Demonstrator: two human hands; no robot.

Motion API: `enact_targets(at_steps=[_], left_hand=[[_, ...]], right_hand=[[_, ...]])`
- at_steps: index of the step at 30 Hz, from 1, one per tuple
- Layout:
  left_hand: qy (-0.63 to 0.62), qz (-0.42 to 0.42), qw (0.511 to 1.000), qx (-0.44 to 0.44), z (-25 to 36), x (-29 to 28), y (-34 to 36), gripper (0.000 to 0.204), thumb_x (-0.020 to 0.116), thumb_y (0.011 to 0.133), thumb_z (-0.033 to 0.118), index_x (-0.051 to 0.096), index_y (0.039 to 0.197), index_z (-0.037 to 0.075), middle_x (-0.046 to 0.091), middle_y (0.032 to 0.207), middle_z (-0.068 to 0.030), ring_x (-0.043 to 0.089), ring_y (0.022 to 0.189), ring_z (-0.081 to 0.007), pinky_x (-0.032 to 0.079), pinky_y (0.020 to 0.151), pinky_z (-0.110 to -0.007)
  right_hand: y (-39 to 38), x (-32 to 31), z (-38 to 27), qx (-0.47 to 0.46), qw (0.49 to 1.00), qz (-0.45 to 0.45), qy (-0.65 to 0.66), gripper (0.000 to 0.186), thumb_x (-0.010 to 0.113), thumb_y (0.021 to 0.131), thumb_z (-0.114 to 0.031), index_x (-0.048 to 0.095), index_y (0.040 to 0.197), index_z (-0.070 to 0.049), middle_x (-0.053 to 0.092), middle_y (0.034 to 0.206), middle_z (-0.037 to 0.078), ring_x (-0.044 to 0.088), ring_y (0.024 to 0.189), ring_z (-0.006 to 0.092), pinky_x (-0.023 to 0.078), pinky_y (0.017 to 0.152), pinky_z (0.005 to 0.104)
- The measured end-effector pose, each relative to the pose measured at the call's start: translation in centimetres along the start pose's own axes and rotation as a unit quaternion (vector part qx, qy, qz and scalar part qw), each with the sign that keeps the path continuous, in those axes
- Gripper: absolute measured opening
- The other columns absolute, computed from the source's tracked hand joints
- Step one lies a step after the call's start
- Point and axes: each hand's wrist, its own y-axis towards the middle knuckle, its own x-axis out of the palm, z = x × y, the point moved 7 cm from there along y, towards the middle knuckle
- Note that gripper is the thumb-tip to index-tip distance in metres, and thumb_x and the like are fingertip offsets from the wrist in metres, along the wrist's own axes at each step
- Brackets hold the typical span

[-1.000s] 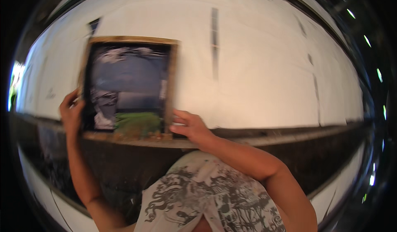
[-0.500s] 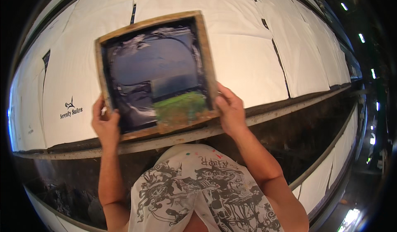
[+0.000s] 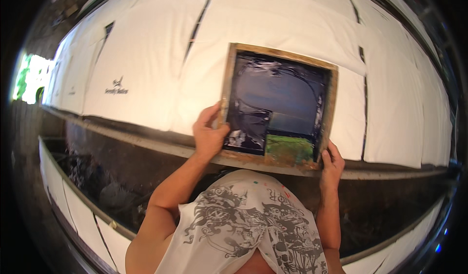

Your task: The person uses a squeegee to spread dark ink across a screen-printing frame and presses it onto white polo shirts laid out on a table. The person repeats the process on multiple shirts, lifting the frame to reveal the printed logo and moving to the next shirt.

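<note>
A wooden screen-printing frame (image 3: 282, 56) is held in front of me, over white cloth near the table's near edge. Its mesh is smeared with dark, glossy ink (image 3: 247, 127), thickest along the sides and lower left. A green and brown patch (image 3: 290, 148) shows at the lower right. My left hand (image 3: 210, 135) grips the frame's left side, thumb on the near face, fingers partly hidden behind. Lower down, my right hand (image 3: 333, 164) is closed round the right side by the near corner. Whether the frame touches the cloth cannot be told.
White cloth pieces (image 3: 141, 64) lie side by side along the long table, with narrow dark gaps between them. One at left bears a small dark print (image 3: 117, 84). The table's raised near edge (image 3: 141, 138) runs across before me. Another cloth-covered table (image 3: 73, 201) stands behind, across a dark aisle.
Both hands have carried the frame rightward along the table, past the gap between cloths, and its tilt has changed. The view has also turned, bringing a bright opening in at the left.
</note>
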Motion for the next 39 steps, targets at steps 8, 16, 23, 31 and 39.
enact_targets(at_steps=[8,16,23,31,39], left_hand=[[-0.018,0.004,0.996,-0.087,1.0,1.0,0.6,0.068,0.080,0.083,-0.016,0.072,0.150,-0.006,0.074,0.144,-0.0151,0.072,0.138,-0.0253,0.055,0.120,-0.036],[-0.003,-0.021,0.997,-0.081,0.8,1.9,1.1,0.069,0.080,0.082,-0.015,0.070,0.150,-0.009,0.072,0.149,-0.0179,0.068,0.143,-0.0284,0.050,0.129,-0.042],[-0.039,-0.022,0.991,-0.124,0.7,0.9,0.7,0.069,0.071,0.088,-0.019,0.063,0.157,-0.013,0.070,0.155,-0.0226,0.069,0.143,-0.0292,0.050,0.126,-0.039],[-0.028,-0.008,0.992,-0.124,1.5,1.0,0.6,0.069,0.072,0.088,-0.019,0.063,0.156,-0.014,0.071,0.153,-0.0232,0.070,0.141,-0.0280,0.052,0.124,-0.038],[-0.009,-0.007,0.994,-0.111,1.3,1.0,0.3,0.073,0.074,0.083,-0.016,0.062,0.156,-0.015,0.073,0.148,-0.0219,0.073,0.137,-0.0293,0.053,0.122,-0.040]], right_hand=[[0.5,-0.3,-1.3,0.005,1.000,-0.025,0.017,0.044,0.064,0.110,0.002,0.070,0.153,0.008,0.077,0.143,0.013,0.071,0.131,0.0213,0.051,0.119,0.0357],[0.8,-1.6,-1.3,-0.044,0.997,-0.005,-0.061,0.041,0.070,0.109,-0.006,0.073,0.146,0.010,0.079,0.139,0.013,0.072,0.128,0.0218,0.053,0.116,0.0354],[1.2,-0.2,-1.7,-0.038,0.999,-0.007,-0.006,0.039,0.072,0.110,-0.004,0.074,0.148,0.003,0.080,0.132,0.008,0.072,0.111,0.0135,0.057,0.100,0.0292],[0.5,-0.3,-1.4,-0.016,1.000,0.001,-0.022,0.036,0.073,0.112,-0.007,0.075,0.146,0.003,0.082,0.127,0.009,0.073,0.112,0.0133,0.058,0.102,0.0306],[0.8,-0.6,-2.1,-0.028,0.998,0.012,-0.046,0.032,0.076,0.110,-0.007,0.077,0.140,0.006,0.083,0.128,0.008,0.073,0.119,0.0149,0.057,0.107,0.0316]])
